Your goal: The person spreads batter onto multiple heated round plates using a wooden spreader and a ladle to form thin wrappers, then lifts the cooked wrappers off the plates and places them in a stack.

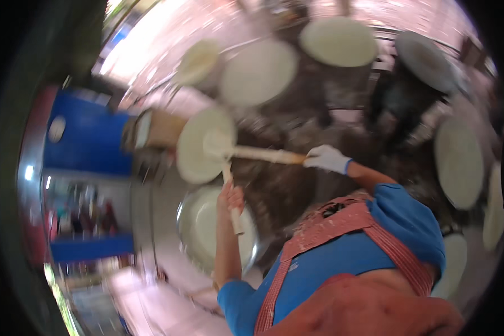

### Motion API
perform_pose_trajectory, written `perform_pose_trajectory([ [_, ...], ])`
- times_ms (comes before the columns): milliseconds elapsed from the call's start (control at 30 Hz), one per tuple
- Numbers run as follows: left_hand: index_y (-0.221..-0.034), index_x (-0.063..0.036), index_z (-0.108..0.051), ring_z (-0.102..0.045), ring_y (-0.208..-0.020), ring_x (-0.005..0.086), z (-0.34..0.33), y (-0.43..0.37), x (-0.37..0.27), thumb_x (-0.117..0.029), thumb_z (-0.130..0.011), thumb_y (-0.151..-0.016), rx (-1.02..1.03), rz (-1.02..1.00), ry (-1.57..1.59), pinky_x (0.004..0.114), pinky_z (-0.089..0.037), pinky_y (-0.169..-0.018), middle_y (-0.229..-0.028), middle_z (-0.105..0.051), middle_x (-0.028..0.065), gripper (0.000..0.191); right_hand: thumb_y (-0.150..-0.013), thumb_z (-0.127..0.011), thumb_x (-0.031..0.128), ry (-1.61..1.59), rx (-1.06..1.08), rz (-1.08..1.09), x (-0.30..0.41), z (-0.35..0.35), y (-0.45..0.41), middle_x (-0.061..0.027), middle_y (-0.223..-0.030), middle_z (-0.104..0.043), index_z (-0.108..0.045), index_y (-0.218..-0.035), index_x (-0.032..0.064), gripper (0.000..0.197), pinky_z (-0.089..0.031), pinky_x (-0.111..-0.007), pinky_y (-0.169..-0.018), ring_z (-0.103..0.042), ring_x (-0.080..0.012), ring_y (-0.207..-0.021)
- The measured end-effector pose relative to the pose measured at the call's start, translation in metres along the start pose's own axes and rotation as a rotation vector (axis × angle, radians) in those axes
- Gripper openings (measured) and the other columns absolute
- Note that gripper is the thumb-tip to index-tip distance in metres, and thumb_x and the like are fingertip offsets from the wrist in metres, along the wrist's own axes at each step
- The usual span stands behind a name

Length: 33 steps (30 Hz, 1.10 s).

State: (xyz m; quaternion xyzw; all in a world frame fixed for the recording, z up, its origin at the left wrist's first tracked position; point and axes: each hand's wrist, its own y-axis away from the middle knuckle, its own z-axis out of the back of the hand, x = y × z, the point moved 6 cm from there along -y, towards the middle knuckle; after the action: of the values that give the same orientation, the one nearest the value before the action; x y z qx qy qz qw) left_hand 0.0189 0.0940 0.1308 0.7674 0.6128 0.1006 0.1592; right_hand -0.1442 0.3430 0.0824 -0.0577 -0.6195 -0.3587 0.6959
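Observation:
My right hand [328, 158], in a white glove, grips the brown end of a long pale-coated handle [264, 154]. Its far end reaches over a round griddle [193, 151] covered in a pale layer; motion blur hides the tool's head. Bare, my left hand [232, 197] is closed around a shorter pale stick [236, 218]. The upper end of this stick meets or overlaps the longer tool at the griddle's edge; whether they touch I cannot tell. Below my left forearm stands a wide metal basin [255, 252] holding whitish liquid.
More pale-covered round griddles curve around me, including one ahead [258, 73], one farther off [338, 42] and one at right [460, 164]. A greyer round plate [424, 61] tilts at upper right. A cardboard box [164, 128] sits beyond the left griddle, near a blue panel [88, 134].

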Motion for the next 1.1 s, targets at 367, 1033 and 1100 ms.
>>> perform_pose_trajectory([
  [367, -0.117, 0.0033, -0.041, -0.041, -0.049, 0.0072, -0.091, -0.416, 0.260, -0.009, -0.044, -0.090, 0.120, 0.575, -0.025, 0.016, -0.034, -0.032, -0.071, -0.044, 0.0059, 0.029, -0.075, -0.063, 0.030, 0.524, -1.090, -0.311, -0.194, 0.256, 0.301, -0.0161, -0.074, -0.061, -0.064, -0.085, 0.0074, 0.025, -0.047, -0.036, -0.060, -0.062, -0.0291, -0.066],
  [1033, -0.138, -0.0243, -0.021, -0.060, -0.074, 0.0372, -0.226, -0.796, 0.481, -0.009, -0.051, -0.076, 0.702, -0.563, -2.523, 0.045, -0.048, -0.066, -0.086, -0.060, 0.0219, 0.071, -0.077, -0.061, 0.019, -0.373, -1.670, -0.596, -0.215, 0.452, 0.277, -0.0076, -0.071, -0.064, -0.064, -0.101, 0.0059, 0.027, -0.043, -0.032, -0.058, -0.059, -0.0144, -0.065],
  [1100, -0.138, -0.0242, -0.020, -0.060, -0.073, 0.0369, -0.243, -0.799, 0.463, -0.009, -0.051, -0.076, 0.732, -0.607, -2.499, 0.045, -0.048, -0.064, -0.087, -0.060, 0.0214, 0.071, -0.079, -0.058, 0.019, -0.773, -1.898, -0.049, -0.240, 0.467, 0.239, -0.0014, -0.070, -0.063, -0.062, -0.107, 0.0074, 0.031, -0.043, -0.028, -0.047, -0.055, -0.0147, -0.054],
])
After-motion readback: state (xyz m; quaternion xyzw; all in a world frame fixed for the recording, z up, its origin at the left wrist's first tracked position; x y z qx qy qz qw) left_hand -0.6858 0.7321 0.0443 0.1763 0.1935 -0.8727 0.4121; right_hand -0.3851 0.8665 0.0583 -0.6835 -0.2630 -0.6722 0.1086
